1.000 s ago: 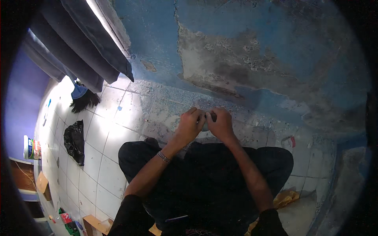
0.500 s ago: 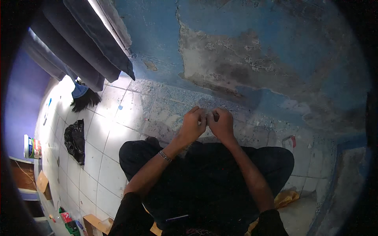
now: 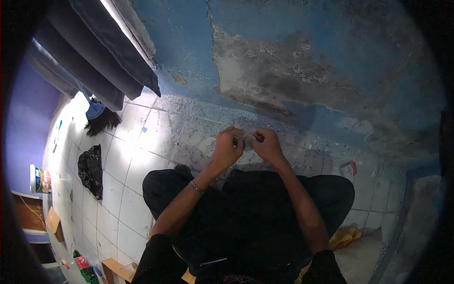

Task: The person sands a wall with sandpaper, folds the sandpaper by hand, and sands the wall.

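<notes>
Both hands meet in front of my crossed legs, above the dusty floor by the wall. Between their fingertips is a small, thin greyish piece (image 3: 248,140), bent or folded; its kind is too small to tell. My left hand (image 3: 228,147), with a bracelet (image 3: 196,188) on its wrist, pinches the piece's left side. The fingers of my right hand (image 3: 267,147) are curled closed on its right side. Paint flakes and dust (image 3: 203,128) lie on the tiles just beyond the hands.
A peeling blue wall (image 3: 274,61) rises ahead. To the left are a dark curtain (image 3: 104,57), a broom (image 3: 101,118), a black plastic bag (image 3: 91,171) and a paint bucket (image 3: 40,179). A small red-and-white packet (image 3: 349,169) and a yellow bag (image 3: 345,238) lie to the right.
My hands have moved slightly apart, the left one a little leftward. More of the greyish piece now shows between the fingertips.
</notes>
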`<act>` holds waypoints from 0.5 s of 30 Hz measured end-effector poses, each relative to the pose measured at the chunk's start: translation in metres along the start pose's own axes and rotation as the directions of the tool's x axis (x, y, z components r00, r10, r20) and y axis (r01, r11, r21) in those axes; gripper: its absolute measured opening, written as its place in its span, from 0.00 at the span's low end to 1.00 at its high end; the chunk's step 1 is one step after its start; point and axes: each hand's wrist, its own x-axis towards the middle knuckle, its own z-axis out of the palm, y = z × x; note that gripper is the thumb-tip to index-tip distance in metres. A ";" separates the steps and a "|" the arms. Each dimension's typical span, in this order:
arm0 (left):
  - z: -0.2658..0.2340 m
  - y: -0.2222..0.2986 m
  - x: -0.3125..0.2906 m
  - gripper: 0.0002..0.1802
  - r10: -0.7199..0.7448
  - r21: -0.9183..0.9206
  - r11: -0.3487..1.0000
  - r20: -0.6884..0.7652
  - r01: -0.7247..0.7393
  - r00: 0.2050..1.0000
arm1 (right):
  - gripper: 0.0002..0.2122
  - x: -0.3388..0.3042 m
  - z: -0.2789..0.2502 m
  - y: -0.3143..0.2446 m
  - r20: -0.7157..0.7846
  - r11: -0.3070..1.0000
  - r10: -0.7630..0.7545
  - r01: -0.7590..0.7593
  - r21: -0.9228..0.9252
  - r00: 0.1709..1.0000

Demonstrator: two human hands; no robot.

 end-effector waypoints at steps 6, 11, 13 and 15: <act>-0.011 -0.007 0.007 0.12 -0.165 -0.176 0.966 0.143 0.190 0.976 | 0.13 0.006 -0.020 -0.006 0.076 0.994 -0.022 0.013 0.105 0.997; -0.016 0.010 0.016 0.09 -0.244 -0.264 0.912 0.264 0.313 0.933 | 0.12 0.010 -0.031 -0.003 0.145 0.960 0.043 -0.081 0.268 0.988; -0.016 0.012 0.015 0.09 -0.251 -0.294 0.898 0.269 0.328 0.930 | 0.12 0.009 -0.035 -0.003 0.169 0.959 0.029 -0.075 0.272 0.985; -0.019 0.011 0.014 0.09 -0.258 -0.321 0.884 0.270 0.340 0.927 | 0.12 0.009 -0.037 -0.004 0.194 0.958 0.008 -0.063 0.280 0.981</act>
